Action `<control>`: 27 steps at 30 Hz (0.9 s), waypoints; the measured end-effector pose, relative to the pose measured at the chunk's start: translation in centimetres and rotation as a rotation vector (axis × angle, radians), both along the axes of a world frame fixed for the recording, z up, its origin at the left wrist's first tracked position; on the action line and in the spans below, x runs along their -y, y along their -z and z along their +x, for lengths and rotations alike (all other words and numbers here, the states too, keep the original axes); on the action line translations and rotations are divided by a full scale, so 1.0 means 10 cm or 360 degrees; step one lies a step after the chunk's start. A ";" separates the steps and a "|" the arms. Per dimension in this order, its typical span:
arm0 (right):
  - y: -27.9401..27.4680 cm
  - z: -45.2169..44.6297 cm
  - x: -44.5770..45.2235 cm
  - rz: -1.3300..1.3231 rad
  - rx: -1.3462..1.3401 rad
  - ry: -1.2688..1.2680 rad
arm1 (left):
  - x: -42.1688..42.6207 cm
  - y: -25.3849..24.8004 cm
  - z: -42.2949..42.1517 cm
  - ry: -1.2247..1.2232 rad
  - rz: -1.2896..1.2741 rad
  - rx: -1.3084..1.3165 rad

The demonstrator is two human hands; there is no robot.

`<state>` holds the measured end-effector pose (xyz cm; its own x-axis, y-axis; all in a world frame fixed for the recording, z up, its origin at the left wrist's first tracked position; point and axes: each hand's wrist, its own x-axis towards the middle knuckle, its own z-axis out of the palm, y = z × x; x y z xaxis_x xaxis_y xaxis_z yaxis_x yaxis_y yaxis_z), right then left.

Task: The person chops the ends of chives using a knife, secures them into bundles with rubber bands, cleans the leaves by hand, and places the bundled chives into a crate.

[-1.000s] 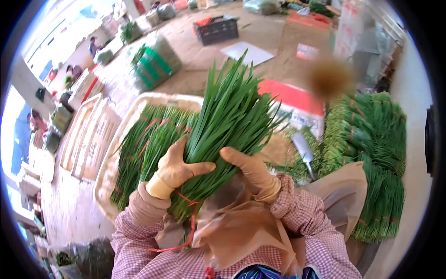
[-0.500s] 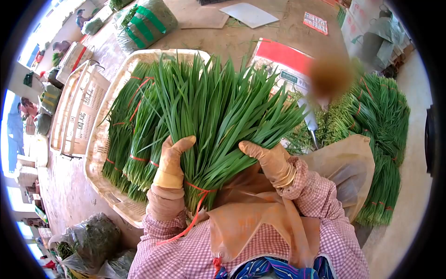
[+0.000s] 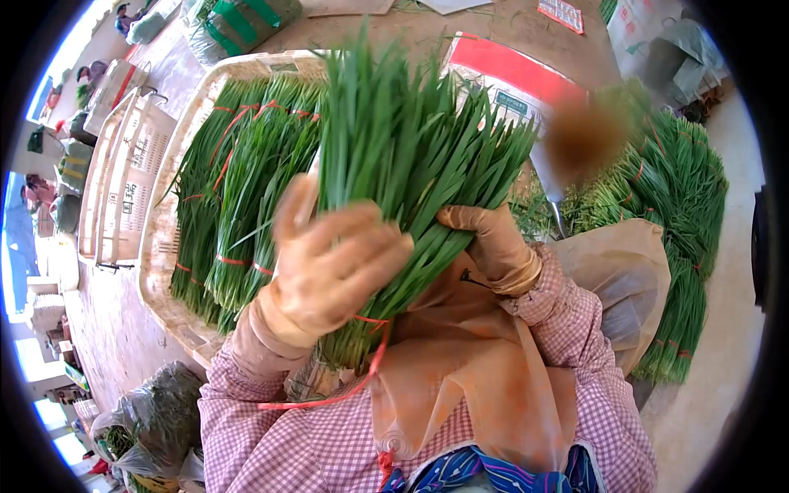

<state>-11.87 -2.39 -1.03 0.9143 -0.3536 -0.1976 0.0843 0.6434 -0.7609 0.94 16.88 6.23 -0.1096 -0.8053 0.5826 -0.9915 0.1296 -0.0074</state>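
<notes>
While your left hand [image 3: 333, 271], fingers extended and blurred, lies across the front of the leafy bundle [image 3: 415, 182], your right hand [image 3: 497, 249] grasps its right side, thumb foremost, fingers hidden. The bundle hides part of the crate's [image 3: 151, 255] right edge; leaves could splay or slip if the low red tie [image 3: 380, 352] is slack.

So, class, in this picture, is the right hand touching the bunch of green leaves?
Touching: the head view shows the right hand with its thumb laid over the edge of the bunch.
</notes>
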 end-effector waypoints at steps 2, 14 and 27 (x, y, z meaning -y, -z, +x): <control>0.05 -0.03 0.09 0.0084 -0.0009 -0.0038 | 0.03 -0.01 -0.13 -0.0004 0.0233 -0.0097; -0.07 -0.28 0.15 0.0417 -0.0090 -0.0099 | 0.07 0.25 -0.55 -0.0746 0.0137 -0.0626; -0.47 -0.24 0.47 -0.2536 0.0478 0.0459 | 0.10 0.23 -0.61 -0.0749 0.0310 -0.0559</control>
<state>-14.28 -7.07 3.69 0.7225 -0.1689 0.6705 0.3129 -0.7849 -0.5348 -5.14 15.84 3.93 0.4549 -0.8159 0.3570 -0.8816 -0.3561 0.3097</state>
